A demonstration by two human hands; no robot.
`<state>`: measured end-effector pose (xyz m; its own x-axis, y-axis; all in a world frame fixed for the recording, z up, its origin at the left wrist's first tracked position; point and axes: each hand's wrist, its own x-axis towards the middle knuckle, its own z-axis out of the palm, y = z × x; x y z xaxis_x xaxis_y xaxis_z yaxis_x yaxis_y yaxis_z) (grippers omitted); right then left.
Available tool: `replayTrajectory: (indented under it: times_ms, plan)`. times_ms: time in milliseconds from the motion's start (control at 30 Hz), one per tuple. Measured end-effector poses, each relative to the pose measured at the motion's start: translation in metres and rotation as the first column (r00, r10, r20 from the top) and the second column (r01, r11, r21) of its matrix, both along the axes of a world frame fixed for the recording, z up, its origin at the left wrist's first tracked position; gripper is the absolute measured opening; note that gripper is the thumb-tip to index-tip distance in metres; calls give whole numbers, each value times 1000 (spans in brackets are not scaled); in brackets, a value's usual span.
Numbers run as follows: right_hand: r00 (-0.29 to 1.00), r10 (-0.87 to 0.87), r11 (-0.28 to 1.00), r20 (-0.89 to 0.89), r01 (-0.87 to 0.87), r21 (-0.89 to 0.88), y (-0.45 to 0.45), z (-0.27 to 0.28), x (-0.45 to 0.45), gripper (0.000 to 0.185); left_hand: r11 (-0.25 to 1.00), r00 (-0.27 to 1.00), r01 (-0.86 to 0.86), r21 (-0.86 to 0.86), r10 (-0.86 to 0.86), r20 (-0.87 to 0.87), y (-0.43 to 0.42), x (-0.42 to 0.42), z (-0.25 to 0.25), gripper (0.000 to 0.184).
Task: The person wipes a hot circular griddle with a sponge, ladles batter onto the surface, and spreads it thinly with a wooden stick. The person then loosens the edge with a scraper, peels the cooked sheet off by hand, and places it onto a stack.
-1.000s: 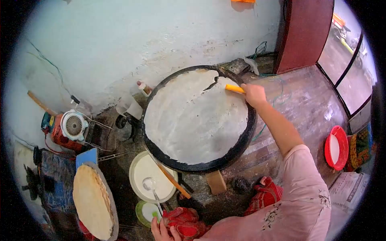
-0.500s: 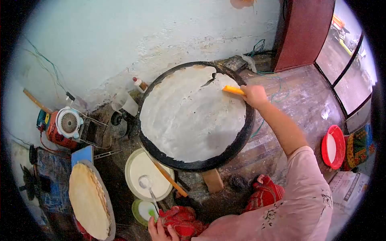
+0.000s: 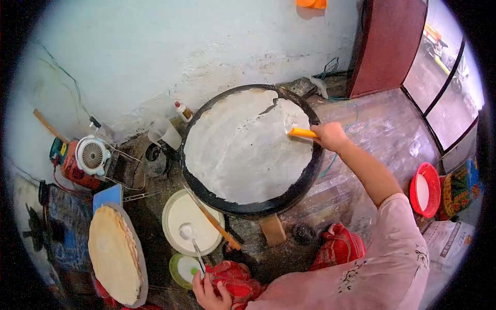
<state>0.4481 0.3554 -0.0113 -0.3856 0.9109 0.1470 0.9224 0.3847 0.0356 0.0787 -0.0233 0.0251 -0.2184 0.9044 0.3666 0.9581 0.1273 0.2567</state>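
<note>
My right hand (image 3: 330,136) is closed around the yellow handle of a scraper (image 3: 302,133). Its edge rests on a thin, pale sheet of batter (image 3: 248,150) spread over a large round black griddle (image 3: 253,208). The sheet has a tear at its far edge. Low in the view, my left hand (image 3: 213,295) lies by a red patterned cloth over the knee, fingers apart. Its fingertips are close to the handle of a ladle (image 3: 187,232); whether they touch is unclear. The ladle lies across a bucket of white batter (image 3: 173,243) and a green bowl (image 3: 175,276).
A stack of thin round flatbreads (image 3: 114,256) stands at the left. A wooden-handled stick (image 3: 219,230) leans across the bucket. Behind are a small fan blower (image 3: 93,155), a bottle (image 3: 183,111) and a jug (image 3: 168,135). A red basin (image 3: 434,190) sits at right.
My right hand has drawn the scraper a little toward me along the right side of the sheet. The view has shifted slightly. My left hand has barely moved.
</note>
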Motion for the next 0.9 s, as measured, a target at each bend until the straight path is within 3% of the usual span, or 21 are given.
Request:
replayTrajectory:
  times_ms: [67,167,533,867,900]
  plan:
    - [1000,2,1000,18,-3,7,3,6,3,17,998,1000,8,59,-8,-10,-1,2,1,30]
    - [961,-216,974,-172,224,31,13,7,2,27,998,1000,-3,70,4,-16,-8,-2,-5,30]
    - [966,-233,968,-112,242,73,28,-11,-24,13,998,1000,-29,63,28,4,-13,-4,2,29]
    - [997,-81,996,-4,81,-32,-2,-7,-22,12,997,1000,-21,74,21,2,-15,-8,-1,30]
    - [996,-87,995,-4,87,-53,-6,-5,-23,12,998,999,-18,-67,21,42,-21,-15,-10,51]
